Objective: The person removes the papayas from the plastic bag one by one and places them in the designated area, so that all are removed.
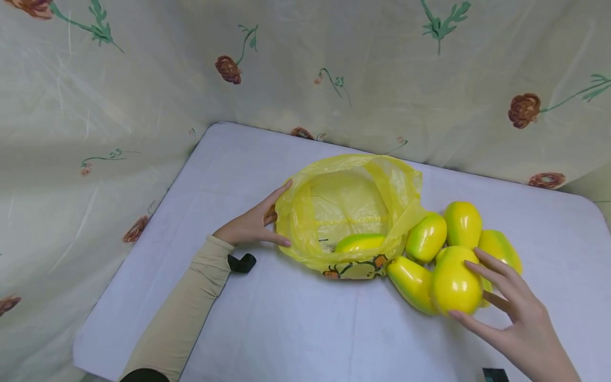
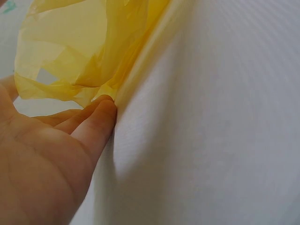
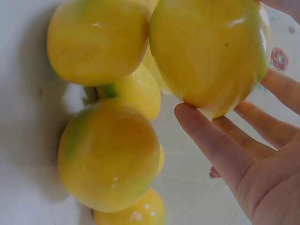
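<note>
A yellow plastic bag (image 1: 305, 254) with a printed cartoon lies on its side, its mouth facing the near side. One yellow-green mango (image 1: 359, 242) is inside it. At the bag's left end, my left hand (image 1: 255, 223) touches the plastic with thumb and index finger spread apart; the left wrist view shows its fingertips against the bag (image 2: 84, 51). My right hand (image 1: 520, 307) holds a mango (image 1: 457, 281) by the fingertips, thumb on the near side and fingers on the far side. In the right wrist view this mango (image 3: 211, 51) is above other mangoes.
Right of the bag, several mangoes lie in a cluster, among them one against the bag (image 1: 412, 284) and one at the back (image 1: 463, 223). They rest on a white-covered table (image 1: 296, 329). A flower-printed curtain (image 1: 286, 95) hangs behind and at the left.
</note>
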Demonstrator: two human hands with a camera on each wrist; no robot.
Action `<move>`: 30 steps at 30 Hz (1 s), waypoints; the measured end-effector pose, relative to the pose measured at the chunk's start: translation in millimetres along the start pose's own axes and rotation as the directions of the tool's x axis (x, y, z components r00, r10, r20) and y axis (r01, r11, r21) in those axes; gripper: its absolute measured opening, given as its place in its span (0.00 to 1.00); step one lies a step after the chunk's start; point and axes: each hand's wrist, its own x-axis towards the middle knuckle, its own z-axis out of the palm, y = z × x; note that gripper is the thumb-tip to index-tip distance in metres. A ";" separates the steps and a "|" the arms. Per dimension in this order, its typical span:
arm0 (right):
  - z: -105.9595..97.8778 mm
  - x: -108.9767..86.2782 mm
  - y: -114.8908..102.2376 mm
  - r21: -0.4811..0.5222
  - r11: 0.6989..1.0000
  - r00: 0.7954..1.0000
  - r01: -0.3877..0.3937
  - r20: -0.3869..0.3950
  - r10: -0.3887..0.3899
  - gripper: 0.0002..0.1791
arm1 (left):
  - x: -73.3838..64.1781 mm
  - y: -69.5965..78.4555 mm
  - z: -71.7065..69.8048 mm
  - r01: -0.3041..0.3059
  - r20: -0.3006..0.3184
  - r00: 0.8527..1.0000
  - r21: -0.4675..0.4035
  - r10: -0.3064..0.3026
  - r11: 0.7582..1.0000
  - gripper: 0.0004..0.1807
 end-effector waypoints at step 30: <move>5.4 -44.3 28.9 -0.007 0.997 0.997 -0.072 0.017 0.072 0.49 | 0.0 1.6 0.6 0.005 -0.011 1.000 0.009 -0.005 1.000 0.72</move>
